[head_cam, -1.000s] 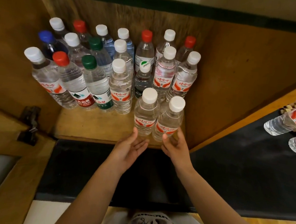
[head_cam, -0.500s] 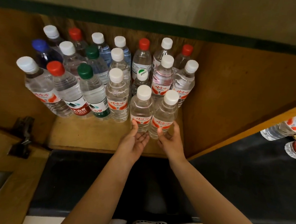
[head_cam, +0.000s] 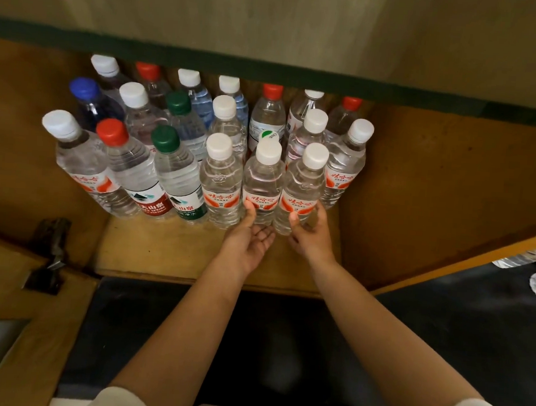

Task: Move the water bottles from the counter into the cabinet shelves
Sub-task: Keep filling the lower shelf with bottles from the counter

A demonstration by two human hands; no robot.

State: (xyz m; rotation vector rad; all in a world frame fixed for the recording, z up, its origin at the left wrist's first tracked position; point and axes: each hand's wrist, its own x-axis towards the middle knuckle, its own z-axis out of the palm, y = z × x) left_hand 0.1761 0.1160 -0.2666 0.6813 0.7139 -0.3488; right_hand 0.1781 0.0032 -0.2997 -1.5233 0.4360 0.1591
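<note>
Many clear water bottles with white, red, green and blue caps stand packed on the wooden cabinet shelf (head_cam: 162,249). Two white-capped bottles with red labels stand in the front row. My left hand (head_cam: 251,238) lies palm up at the foot of the left front bottle (head_cam: 263,183), thumb against its side, fingers apart. My right hand (head_cam: 310,234) cups the base of the right front bottle (head_cam: 302,189), thumb on one side and fingers on the other. Both bottles stand upright on the shelf, touching their neighbours.
Two more bottles (head_cam: 524,258) lie on the black counter (head_cam: 441,341) at the far right edge, partly cut off. The cabinet's right wall (head_cam: 419,197) is close to the bottles. A dark hinge (head_cam: 51,251) sits on the open door at left. Bare shelf shows in front of the left bottles.
Both hands have slid the two front bottles back along the shelf until they join the front row. The view has tilted upward, so more of the wall above the cabinet shows.
</note>
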